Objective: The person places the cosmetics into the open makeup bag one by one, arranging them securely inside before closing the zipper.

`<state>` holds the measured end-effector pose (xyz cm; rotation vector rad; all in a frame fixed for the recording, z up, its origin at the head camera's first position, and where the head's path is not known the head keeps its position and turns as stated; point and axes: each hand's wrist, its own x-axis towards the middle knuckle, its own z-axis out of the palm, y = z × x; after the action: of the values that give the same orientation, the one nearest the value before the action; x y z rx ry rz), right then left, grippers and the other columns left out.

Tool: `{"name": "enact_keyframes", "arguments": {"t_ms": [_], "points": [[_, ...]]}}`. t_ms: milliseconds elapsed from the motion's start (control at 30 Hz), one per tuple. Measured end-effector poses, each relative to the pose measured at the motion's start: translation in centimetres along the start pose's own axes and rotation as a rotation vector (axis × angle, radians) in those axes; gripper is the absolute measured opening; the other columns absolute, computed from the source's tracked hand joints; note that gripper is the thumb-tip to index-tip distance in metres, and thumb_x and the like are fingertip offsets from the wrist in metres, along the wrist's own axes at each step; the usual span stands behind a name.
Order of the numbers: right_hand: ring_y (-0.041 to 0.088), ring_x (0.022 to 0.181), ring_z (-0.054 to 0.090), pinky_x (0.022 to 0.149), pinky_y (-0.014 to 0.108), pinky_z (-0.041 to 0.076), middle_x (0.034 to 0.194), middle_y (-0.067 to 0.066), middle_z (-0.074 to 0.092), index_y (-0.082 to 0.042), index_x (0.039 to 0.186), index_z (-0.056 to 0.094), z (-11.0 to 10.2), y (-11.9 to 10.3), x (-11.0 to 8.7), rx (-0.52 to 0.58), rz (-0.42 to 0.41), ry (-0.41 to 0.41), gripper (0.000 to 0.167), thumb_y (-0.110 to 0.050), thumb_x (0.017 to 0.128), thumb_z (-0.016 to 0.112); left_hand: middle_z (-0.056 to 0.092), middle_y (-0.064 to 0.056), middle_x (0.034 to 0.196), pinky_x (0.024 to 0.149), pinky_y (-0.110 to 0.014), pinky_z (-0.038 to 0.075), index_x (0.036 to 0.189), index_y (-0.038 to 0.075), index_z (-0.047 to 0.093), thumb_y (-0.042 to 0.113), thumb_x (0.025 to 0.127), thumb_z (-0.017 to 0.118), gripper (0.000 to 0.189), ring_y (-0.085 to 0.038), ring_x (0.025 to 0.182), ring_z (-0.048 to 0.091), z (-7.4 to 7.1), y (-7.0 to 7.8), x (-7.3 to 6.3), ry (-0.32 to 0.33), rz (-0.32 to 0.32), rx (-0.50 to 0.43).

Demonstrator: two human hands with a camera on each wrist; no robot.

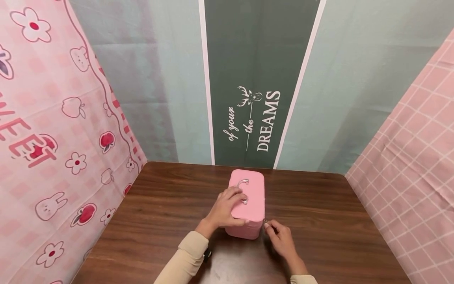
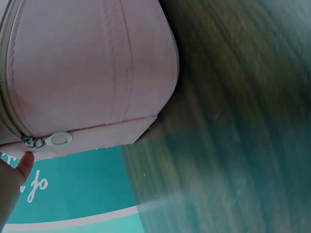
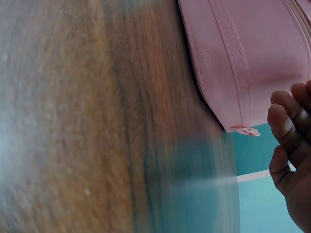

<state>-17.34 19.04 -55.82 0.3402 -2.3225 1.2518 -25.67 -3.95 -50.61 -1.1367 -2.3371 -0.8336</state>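
A pink zip-up case (image 1: 253, 197) with a silver handle (image 1: 244, 182) on its lid stands on the table. My left hand (image 1: 223, 208) rests on the lid, its fingers over part of the handle and its thumb along the front edge. At the near right corner my right hand (image 1: 281, 238) pinches a small zipper pull (image 1: 265, 221). An oval-ringed zipper pull (image 2: 60, 139) hangs against the case in the left wrist view, with a left fingertip beside it. In the right wrist view, curled fingers (image 3: 282, 121) appear near the case side; the pinch itself is out of frame.
The case stands on a dark wood-grain table (image 1: 170, 213). Behind it hangs a green curtain (image 1: 255, 51) with white lettering. Pink patterned cloth (image 1: 64, 130) hangs at the left and pink checked cloth (image 1: 415, 157) at the right.
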Motion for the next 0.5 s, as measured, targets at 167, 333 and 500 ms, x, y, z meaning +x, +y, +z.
{"name": "enact_keyframes", "arguments": {"t_ms": [167, 333, 500], "points": [[0.002, 0.052, 0.041, 0.046, 0.023, 0.035, 0.061, -0.018, 0.048, -0.013, 0.069, 0.060, -0.1, -0.1, 0.1, -0.014, 0.022, -0.001, 0.020, 0.004, 0.080, 0.062, 0.049, -0.001, 0.123, 0.088, -0.043, 0.037, 0.113, 0.022, 0.058, 0.058, 0.061, 0.074, 0.065, -0.017, 0.121, 0.039, 0.2, 0.1, 0.0, 0.030, -0.005, 0.005], [0.001, 0.051, 0.039, 0.045, 0.023, 0.034, 0.059, -0.018, 0.045, -0.017, 0.068, 0.057, -0.4, -0.6, 0.4, -0.029, 0.016, -0.004, 0.024, 0.003, 0.080, 0.061, 0.049, 0.000, 0.121, 0.080, -0.038, 0.039, 0.113, 0.023, 0.058, 0.061, 0.061, 0.072, 0.065, -0.016, 0.117, 0.041, 0.6, 0.6, 0.1, 0.065, -0.039, 0.049], [0.001, 0.050, 0.038, 0.044, 0.021, 0.032, 0.058, -0.019, 0.042, -0.019, 0.066, 0.055, -0.5, -0.9, 0.3, -0.042, 0.000, -0.003, 0.026, 0.003, 0.079, 0.060, 0.050, 0.001, 0.116, 0.073, -0.037, 0.038, 0.111, 0.022, 0.060, 0.062, 0.062, 0.071, 0.064, -0.016, 0.110, 0.044, 1.3, 1.7, 0.0, 0.113, -0.112, 0.086]]}}
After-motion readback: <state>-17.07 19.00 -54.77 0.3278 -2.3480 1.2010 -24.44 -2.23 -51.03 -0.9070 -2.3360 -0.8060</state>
